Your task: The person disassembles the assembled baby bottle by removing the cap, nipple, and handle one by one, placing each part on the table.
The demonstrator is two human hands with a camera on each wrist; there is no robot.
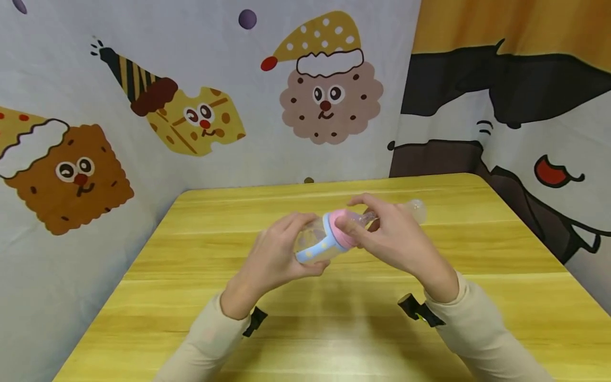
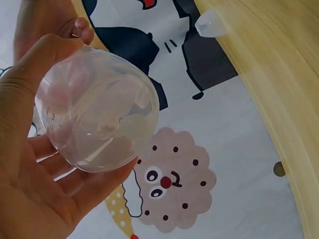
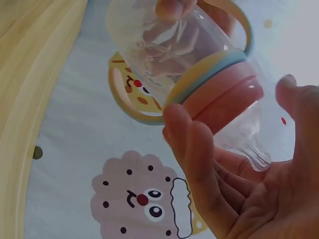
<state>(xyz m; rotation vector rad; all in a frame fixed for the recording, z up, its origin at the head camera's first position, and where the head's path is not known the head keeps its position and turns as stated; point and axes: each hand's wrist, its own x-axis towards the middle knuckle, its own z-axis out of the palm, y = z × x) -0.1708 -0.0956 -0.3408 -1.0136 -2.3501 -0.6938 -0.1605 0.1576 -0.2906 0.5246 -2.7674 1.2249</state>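
My left hand (image 1: 277, 254) grips the clear body of a baby bottle (image 1: 310, 236), tilted above the table. In the left wrist view its round base (image 2: 99, 114) faces the camera, with thumb and fingers around it. The bottle has a pink collar (image 1: 338, 228), a light blue handle ring (image 3: 214, 67) with handles, and a clear nipple (image 3: 244, 134) pointing right. My right hand (image 1: 396, 233) is around the nipple end. In the right wrist view some fingertips touch the collar's edge, while another digit (image 3: 288, 92) stands apart from it.
A translucent cap (image 1: 417, 211) lies on the wood-grain table (image 1: 229, 212) beyond my right hand, partly hidden by it. Behind the table hangs a white cloth (image 1: 258, 116) printed with cartoon snacks. Dark straps (image 1: 420, 310) are at both wrists.
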